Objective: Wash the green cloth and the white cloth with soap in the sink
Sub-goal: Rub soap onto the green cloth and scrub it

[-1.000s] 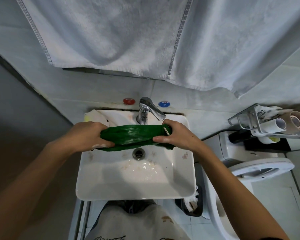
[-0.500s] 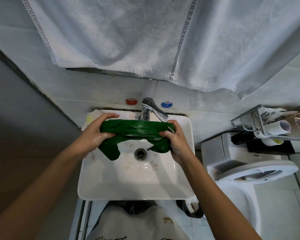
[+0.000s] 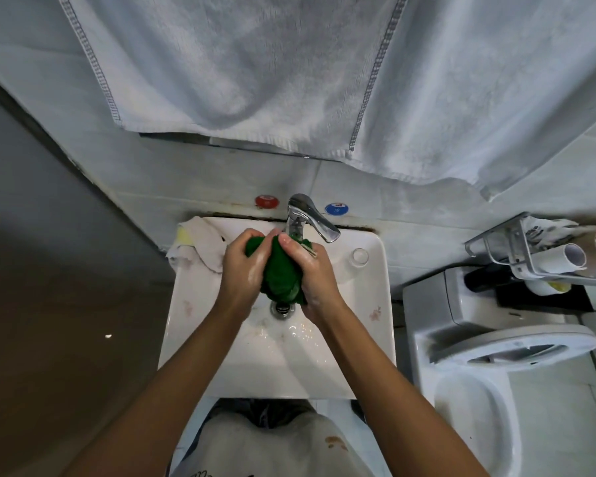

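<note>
A: Where is the green cloth (image 3: 283, 273)?

B: Bunched into a tight wad between both hands, held over the sink (image 3: 375, 339), just above the drain (image 3: 282, 309) and right below the tap (image 3: 308, 218).

A: And how are the hands on it?

B: The left hand (image 3: 243, 273) curls round the wad's left side, fingers wrapped over the top. The right hand (image 3: 312, 273) clasps the right side, thumb up near the tap's base. Both look wet and shiny. The two hands are pressed close, with only the cloth between them.

A: The white cloth?

B: The white cloth (image 3: 200, 246) lies crumpled on the sink's back-left corner, draped over the rim, just beside the left hand. A yellowish patch shows at its left edge.

A: Anything in the basin?

B: Water and a few suds glisten on the bottom near the drain.

A: What surrounds the sink?

B: A red cap (image 3: 265, 201) and a blue cap (image 3: 336, 208) sit on the wall either side of the tap. A big white towel (image 3: 289, 74) hangs above. To the right stands a toilet (image 3: 496, 356), and above it a metal rack (image 3: 544, 256) holding paper rolls.
</note>
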Motion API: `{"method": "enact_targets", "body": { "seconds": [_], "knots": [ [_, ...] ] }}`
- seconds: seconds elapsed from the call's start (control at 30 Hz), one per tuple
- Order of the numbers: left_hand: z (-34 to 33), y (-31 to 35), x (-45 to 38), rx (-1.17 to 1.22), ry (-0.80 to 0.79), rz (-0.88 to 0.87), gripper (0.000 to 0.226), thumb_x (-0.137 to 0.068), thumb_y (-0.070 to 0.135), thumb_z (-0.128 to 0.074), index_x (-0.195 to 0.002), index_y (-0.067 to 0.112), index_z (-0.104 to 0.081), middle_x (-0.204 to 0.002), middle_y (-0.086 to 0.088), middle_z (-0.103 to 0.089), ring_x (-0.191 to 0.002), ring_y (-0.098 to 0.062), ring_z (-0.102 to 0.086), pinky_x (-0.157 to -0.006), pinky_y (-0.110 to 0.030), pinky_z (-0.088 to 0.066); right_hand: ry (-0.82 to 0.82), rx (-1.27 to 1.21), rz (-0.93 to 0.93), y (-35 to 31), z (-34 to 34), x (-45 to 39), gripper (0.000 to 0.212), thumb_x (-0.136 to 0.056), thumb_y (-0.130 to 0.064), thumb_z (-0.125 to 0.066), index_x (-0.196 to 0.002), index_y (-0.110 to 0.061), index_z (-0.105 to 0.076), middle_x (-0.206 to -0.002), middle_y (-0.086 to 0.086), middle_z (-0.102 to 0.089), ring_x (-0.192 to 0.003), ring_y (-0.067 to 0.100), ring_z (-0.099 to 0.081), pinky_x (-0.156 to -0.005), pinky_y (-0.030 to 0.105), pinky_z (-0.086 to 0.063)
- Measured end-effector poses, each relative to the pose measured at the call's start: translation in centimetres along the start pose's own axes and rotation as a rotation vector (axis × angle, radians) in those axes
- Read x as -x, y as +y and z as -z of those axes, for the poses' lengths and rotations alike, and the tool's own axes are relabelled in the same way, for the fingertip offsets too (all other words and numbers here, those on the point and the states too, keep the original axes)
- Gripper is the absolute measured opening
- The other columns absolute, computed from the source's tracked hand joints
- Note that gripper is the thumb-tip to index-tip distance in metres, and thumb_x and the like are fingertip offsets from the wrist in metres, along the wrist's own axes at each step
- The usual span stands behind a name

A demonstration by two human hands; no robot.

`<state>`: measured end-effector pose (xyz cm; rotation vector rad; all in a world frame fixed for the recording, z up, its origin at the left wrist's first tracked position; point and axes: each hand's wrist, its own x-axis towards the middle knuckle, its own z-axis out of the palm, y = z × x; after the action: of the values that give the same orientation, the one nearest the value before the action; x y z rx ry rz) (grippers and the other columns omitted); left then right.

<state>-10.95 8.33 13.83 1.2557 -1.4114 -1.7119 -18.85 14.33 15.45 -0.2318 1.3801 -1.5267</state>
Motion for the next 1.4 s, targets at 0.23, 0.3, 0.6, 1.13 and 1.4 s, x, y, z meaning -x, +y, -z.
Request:
{"method": "enact_targets", "body": {
  "seconds": [0.23, 0.3, 0.6, 1.13, 1.4],
  "knots": [
    [-1.0, 1.3, 1.9, 0.074, 0.227, -0.086, 0.027, -0.088, 0.011, -0.062, -0.066, 0.01, -0.047, -0.058, 0.001, -0.045, -0.053, -0.005, -0.046, -0.049, -0.02, -0.042, 0.381, 0.263, 0.421, 0.1, -1.2, -0.7, 0.013, -0.09, -0.009, -0.064, -0.078, -0.014, -0.062, -0.068, -0.006, -0.061, -0.065, 0.001, -0.058, -0.065, 0.014, -0.048],
    [-0.9, 2.2, 2.7, 0.109, 0.277, -0.137, 0.022, -0.088, 0.009, -0.062, -0.07, 0.012, -0.049, -0.062, 0.002, -0.049, -0.055, -0.001, -0.05, -0.051, -0.014, -0.043, 0.431, 0.33, 0.516, 0.0, -1.5, -1.1, 0.007, -0.091, -0.011, -0.063, -0.087, -0.017, -0.063, -0.082, -0.008, -0.064, -0.082, 0.004, -0.062, -0.075, 0.015, -0.05],
    [-1.4, 3.8, 2.8, 0.132, 0.244, -0.261, 0.021, -0.089, 0.001, -0.056, -0.107, 0.013, -0.059, -0.095, 0.011, -0.06, -0.088, 0.005, -0.06, -0.077, -0.013, -0.049, 0.352, 0.28, 0.454, -1.1, -2.1, -1.6, 0.011, -0.095, -0.015, -0.058, -0.086, -0.02, -0.062, -0.083, -0.012, -0.064, -0.079, -0.006, -0.06, -0.073, 0.01, -0.045],
    [-4.1, 1.5, 4.0, 0.171, 0.147, -0.078, 0.023, -0.098, 0.02, -0.045, -0.111, 0.039, -0.048, -0.107, 0.018, -0.059, -0.097, 0.006, -0.059, -0.085, -0.018, -0.051, 0.535, 0.127, 0.473, -1.0, -1.9, -2.0, 0.032, -0.09, -0.004, -0.058, -0.061, -0.016, -0.054, -0.057, -0.003, -0.053, -0.054, 0.0, -0.05, -0.054, 0.012, -0.043],
    [-3.2, 3.3, -0.4, 0.024, 0.227, -0.184, 0.03, -0.091, 0.01, -0.056, -0.063, 0.019, -0.055, -0.056, 0.009, -0.055, -0.053, -0.002, -0.053, -0.057, -0.02, -0.044, 0.326, 0.177, 0.36, -0.7, -1.3, -0.5, 0.04, -0.085, 0.005, -0.05, -0.052, -0.017, -0.046, -0.042, -0.012, -0.041, -0.042, 0.001, -0.037, -0.043, 0.014, -0.034]
  ]
}}
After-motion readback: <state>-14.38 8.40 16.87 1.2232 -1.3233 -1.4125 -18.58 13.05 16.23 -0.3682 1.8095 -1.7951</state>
